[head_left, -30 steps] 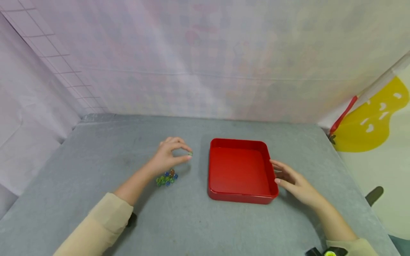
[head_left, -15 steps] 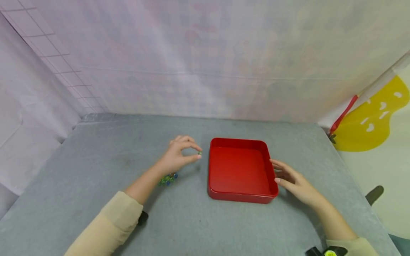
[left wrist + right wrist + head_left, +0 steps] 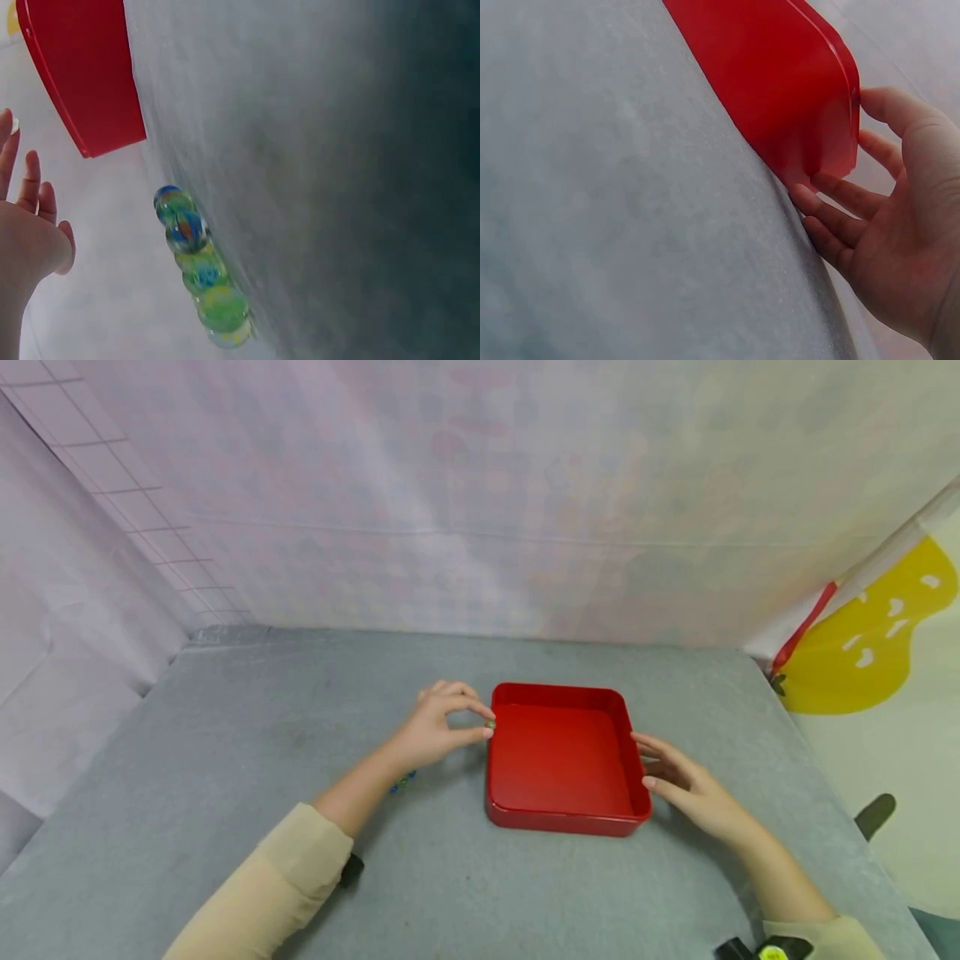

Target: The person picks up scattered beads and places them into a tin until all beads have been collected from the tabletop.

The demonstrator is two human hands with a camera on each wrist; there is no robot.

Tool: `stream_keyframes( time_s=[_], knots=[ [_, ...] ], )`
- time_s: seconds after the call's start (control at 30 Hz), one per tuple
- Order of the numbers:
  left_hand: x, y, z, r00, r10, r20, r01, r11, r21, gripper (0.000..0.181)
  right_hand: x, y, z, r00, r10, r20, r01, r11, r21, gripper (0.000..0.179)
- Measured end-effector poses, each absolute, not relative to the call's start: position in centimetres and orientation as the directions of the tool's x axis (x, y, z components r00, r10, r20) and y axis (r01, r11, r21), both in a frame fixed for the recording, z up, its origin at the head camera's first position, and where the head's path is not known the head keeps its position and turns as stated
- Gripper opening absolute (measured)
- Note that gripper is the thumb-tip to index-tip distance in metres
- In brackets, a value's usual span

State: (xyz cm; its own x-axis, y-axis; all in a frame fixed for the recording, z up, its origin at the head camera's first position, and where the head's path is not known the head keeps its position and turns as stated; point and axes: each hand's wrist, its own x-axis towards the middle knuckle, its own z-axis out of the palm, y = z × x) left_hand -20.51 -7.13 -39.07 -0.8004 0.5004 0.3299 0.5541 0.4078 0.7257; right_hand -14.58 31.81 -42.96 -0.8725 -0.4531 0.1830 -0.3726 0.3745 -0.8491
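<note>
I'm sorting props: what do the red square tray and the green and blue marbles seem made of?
Red square tray: perhaps glossy plastic or painted metal; its rim catches light. Green and blue marbles: probably smooth glass, translucent with coloured swirls inside.

A shallow square red tray point(image 3: 562, 764) lies flat, open side up, on the grey worktop point(image 3: 465, 893), a small greenish marble point(image 3: 491, 724) is pinched in the left hand point(image 3: 431, 728) by its left rim, and glass marbles point(image 3: 217, 307) swirled green and blue cluster to its left, partly hidden overhead.
</note>
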Motion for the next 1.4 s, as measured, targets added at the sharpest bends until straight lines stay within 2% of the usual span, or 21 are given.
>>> stream_keyframes(
  time_s=[0.33,1.4],
  knots=[
    [-20.7,-5.7,-39.2,-0.774,0.538,0.335,0.579,0.384,0.720,0.014,-14.6,31.8,-42.9,-0.862,-0.469,0.193,-0.390,0.368,-0.844,0.056],
    [-20.4,-2.9,-39.3,-0.755,0.598,0.269,0.586,0.432,0.686,0.017,-14.7,31.9,-43.0,-0.862,-0.463,0.206,-0.395,0.360,-0.845,0.056]
  ],
)
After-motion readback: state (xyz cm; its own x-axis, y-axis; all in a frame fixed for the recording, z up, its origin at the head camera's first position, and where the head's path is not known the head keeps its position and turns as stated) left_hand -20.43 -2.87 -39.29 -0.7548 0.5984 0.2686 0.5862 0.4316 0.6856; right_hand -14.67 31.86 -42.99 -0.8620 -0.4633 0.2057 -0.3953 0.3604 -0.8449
